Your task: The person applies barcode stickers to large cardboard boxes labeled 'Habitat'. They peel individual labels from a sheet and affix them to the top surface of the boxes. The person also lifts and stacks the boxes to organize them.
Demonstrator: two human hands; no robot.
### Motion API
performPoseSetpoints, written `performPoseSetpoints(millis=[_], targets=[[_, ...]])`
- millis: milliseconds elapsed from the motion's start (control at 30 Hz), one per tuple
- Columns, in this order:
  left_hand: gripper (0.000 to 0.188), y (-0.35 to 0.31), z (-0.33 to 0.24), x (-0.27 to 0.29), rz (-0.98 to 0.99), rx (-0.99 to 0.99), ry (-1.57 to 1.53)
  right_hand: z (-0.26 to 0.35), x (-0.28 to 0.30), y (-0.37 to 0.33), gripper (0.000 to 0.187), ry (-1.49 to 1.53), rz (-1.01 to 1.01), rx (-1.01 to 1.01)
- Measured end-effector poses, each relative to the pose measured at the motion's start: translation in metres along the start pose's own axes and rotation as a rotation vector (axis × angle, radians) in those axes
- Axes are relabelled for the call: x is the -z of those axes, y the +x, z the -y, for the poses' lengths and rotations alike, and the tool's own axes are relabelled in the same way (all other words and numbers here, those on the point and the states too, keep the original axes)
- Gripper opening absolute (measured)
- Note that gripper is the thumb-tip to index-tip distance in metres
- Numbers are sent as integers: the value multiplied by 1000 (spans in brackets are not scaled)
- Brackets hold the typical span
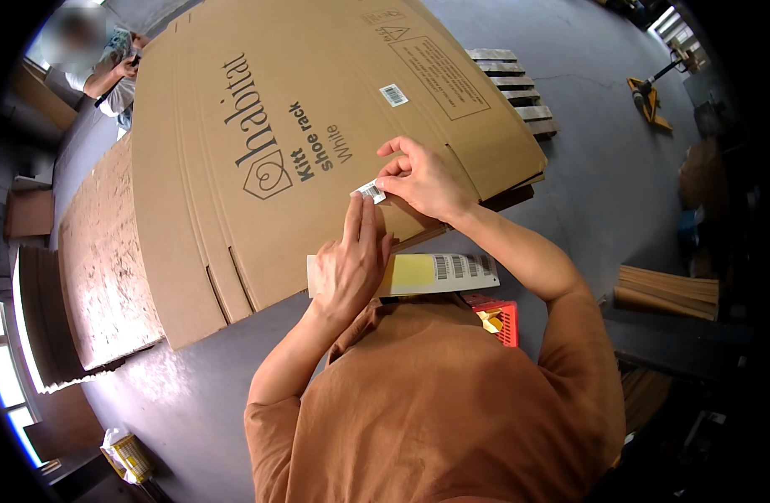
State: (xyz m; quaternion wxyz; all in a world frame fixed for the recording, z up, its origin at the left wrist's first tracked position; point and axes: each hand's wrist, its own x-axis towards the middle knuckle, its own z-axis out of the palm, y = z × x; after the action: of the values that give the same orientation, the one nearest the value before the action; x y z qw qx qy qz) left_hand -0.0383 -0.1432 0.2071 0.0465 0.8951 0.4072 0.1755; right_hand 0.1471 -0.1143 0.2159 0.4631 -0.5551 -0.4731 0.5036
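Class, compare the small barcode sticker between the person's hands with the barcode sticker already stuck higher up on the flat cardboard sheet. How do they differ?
The small barcode sticker is pinched by the right hand and pressed by the left hand; the stuck sticker is untouched. The held one sits near the lower edge of the cardboard sheet, partly hidden by fingers; the other lies higher up, in full view. Both are small, white and barcoded.

A warehouse: stacked flat cartons (pixel 318 126), wooden pallet (pixel 519 92), pallet jack (pixel 651 96), concrete floor (pixel 603 168).
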Motion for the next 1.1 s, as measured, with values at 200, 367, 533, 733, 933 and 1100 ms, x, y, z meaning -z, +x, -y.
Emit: performPoseSetpoints(millis=[200, 367, 533, 733, 933, 1100], targets=[[60, 6, -4, -12, 131, 90, 78, -9, -4, 0, 28, -481, -47, 255], [57, 4, -5, -13, 134, 92, 94, -6, 12, 5, 34, -902, -109, 361], [51, 23, -13, -12, 123, 63, 142, -20, 48, 62, 55, -1192, -201, 606], [42, 28, -12, -1, 175, 170, 48, -27, 67, 76, 65, -1371, -19, 351], [16, 4, 10, 18, -224, 255, -229, 28, 59, -28, 49, -685, 495, 125], [3, 10, 9, 23, -468, 161, -297, 20, 55, -63, 36, -600, 547, 96]])
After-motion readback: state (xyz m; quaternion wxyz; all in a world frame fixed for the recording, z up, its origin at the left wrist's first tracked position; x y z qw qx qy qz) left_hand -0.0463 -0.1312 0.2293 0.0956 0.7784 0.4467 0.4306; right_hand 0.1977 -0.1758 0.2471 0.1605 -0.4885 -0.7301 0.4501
